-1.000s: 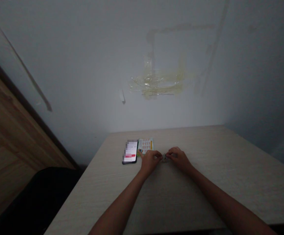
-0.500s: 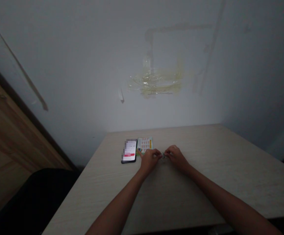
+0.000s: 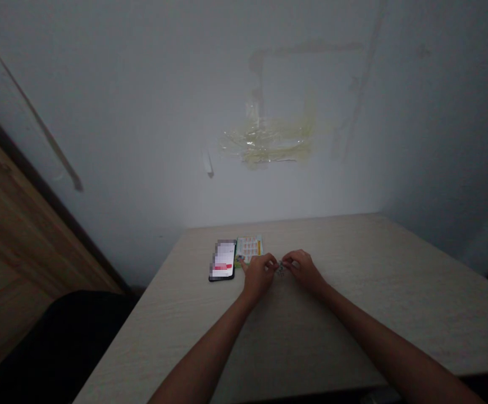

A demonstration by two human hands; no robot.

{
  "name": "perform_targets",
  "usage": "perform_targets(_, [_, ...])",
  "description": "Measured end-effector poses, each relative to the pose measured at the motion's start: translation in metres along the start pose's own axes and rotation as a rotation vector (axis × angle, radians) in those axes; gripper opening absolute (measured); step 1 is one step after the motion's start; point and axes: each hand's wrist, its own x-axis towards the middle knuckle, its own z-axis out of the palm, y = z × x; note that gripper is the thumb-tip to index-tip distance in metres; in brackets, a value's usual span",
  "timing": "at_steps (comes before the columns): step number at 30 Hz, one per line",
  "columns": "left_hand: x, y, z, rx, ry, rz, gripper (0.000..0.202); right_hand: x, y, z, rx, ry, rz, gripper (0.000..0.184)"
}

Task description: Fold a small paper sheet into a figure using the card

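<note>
My left hand [image 3: 259, 275] and my right hand [image 3: 305, 270] meet over the middle of the table, fingertips pinched close together. Between them is a small greyish-green thing [image 3: 281, 269], too small and dark to name. Both hands are closed at its sides, and the fingers partly hide it. Just beyond my left hand lies a printed leaflet or card [image 3: 250, 247] with rows of small pictures and a green corner; my left thumb is near that corner. Left of the leaflet, a phone [image 3: 222, 261] with a lit screen lies flat.
The pale wooden table [image 3: 378, 314] runs up to a grey wall [image 3: 151, 112] with peeling yellowed tape [image 3: 277, 140]. A black chair-like shape [image 3: 67, 336] stands at the table's left, beside a wooden panel [image 3: 24, 224].
My hands stay nearly in place, with only slight finger movement around the small thing. The phone and the leaflet lie as before.
</note>
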Motion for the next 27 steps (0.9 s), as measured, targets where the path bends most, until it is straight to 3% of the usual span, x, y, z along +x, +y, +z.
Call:
perform_targets(5, [-0.002,0.000,0.000,-0.025,0.015,-0.003,0.008,0.002,0.003,-0.005,0.099,0.042,0.048,0.016])
perform_targets(13, [-0.001,0.000,0.001,0.042,-0.026,0.046,0.011,0.002,-0.005,-0.003,0.097,-0.027,0.049,0.010])
perform_targets(20, [0.003,-0.004,0.008,0.104,-0.023,0.084,0.014,0.000,-0.008,0.005,0.016,-0.078,0.068,0.012])
perform_targets(27, [0.000,-0.006,0.009,0.075,0.005,0.072,0.016,0.001,-0.002,-0.002,-0.139,-0.059,0.047,0.009])
